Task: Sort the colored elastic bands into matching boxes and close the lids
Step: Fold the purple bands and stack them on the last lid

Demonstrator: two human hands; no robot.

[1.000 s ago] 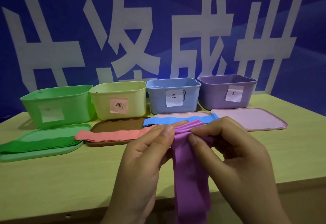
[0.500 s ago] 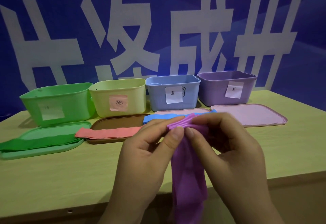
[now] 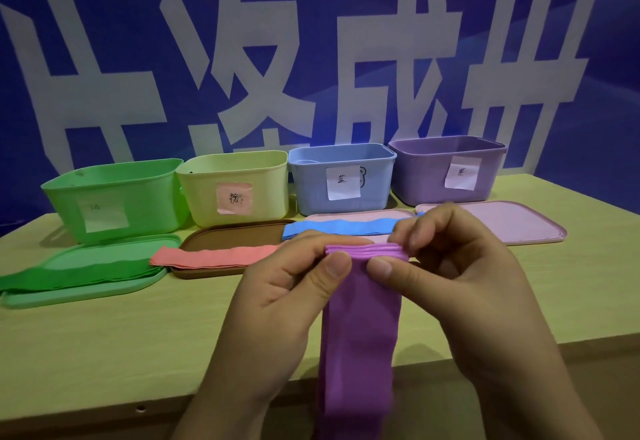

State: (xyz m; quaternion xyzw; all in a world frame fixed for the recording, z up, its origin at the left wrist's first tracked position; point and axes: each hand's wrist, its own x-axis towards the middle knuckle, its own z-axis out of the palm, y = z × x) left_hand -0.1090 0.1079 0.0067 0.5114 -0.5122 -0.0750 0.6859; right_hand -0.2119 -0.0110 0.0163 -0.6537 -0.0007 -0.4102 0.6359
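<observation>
a pale yellow-green bench [image 3: 104,342] runs before a blue wall with big white characters. nearest, both hands work at its front edge: the left hand [image 3: 277,301] and right hand [image 3: 460,287] each pinch the folded top of the purple bands [image 3: 360,322], whose length hangs down past the bench edge. beyond lie the pink bands [image 3: 214,255] on a brown lid [image 3: 235,231], the green bands [image 3: 79,273] on a green lid [image 3: 86,292], and the blue bands [image 3: 343,226] across a pink lid [image 3: 519,225]. farthest stand four open boxes – green box [image 3: 114,193], yellow box [image 3: 235,186], blue box [image 3: 343,180], purple box [image 3: 446,169]. judging by this, sorting has barely begun – no band boxed, every lid off.
</observation>
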